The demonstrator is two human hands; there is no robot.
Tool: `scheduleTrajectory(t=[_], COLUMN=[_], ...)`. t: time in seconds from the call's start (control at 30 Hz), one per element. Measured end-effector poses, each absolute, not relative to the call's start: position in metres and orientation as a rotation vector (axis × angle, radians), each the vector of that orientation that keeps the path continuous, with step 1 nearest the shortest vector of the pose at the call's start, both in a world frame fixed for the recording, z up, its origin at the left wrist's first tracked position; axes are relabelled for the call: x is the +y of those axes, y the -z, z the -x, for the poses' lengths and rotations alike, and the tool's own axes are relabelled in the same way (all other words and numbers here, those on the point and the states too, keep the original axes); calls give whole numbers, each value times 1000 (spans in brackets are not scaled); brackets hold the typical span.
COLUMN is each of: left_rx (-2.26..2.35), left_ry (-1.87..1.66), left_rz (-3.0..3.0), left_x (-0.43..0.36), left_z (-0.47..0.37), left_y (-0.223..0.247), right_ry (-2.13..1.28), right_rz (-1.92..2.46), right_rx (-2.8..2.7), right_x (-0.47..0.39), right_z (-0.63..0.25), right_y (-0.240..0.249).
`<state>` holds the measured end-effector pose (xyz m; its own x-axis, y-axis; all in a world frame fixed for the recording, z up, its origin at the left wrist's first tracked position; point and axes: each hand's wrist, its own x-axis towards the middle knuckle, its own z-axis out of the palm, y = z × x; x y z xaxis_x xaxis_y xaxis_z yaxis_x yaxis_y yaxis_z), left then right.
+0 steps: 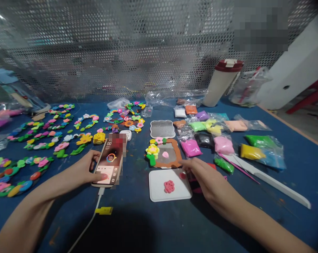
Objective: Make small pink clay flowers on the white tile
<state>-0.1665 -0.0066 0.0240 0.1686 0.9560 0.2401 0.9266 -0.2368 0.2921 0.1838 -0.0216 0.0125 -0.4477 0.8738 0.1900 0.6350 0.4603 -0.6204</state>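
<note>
My left hand (pixel 89 165) grips a lit smartphone (pixel 108 160) by its sides, the thumb lying over the lower screen. A white charging cable (pixel 98 200) runs from its bottom end. On the right, my right hand (pixel 205 175) hovers at the corner of a white board (pixel 157 195), its fingers drawn together; what they pinch, if anything, is hidden. A pinkish-red clay flower (pixel 169 186) lies on that board, with a small red clay piece (pixel 182 175) by my fingertips. Just behind is a mirror frame edged in brown clay (pixel 177 154), with clay flowers on its left side.
Clay-decorated frames (pixel 43 168) cover the left side. Bagged coloured clay (pixel 192 147), a white comb (pixel 280 186) and a tumbler (pixel 222 82) stand or lie at right. A small bare mirror (pixel 162 129) lies farther back, before a perforated metal screen (pixel 122 63).
</note>
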Motion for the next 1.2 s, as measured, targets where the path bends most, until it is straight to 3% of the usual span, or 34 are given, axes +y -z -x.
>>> scheduleTrajectory(t=[0.13, 0.4, 0.63, 0.87, 1.2], left_rx=[1672, 1690, 1733, 1714, 1736], left_ry=[-400, -403, -400, -420, -384], left_rz=[-2161, -1978, -1942, -1944, -1825], left_x=[-6, -3, -4, -4, 3], left_z=[170, 169, 167, 167, 181], left_y=[-39, -40, -46, -44, -43], right_ry=[-674, -665, -914, -758, -796], right_rz=[1409, 1457, 1426, 1444, 1412], right_rx=[-2077, -2038, -2006, -2176, -2185], right_x=[-20, -17, -17, -17, -20], right_z=[-181, -180, -181, -179, -182], right_y=[-18, -17, -18, -16, -17])
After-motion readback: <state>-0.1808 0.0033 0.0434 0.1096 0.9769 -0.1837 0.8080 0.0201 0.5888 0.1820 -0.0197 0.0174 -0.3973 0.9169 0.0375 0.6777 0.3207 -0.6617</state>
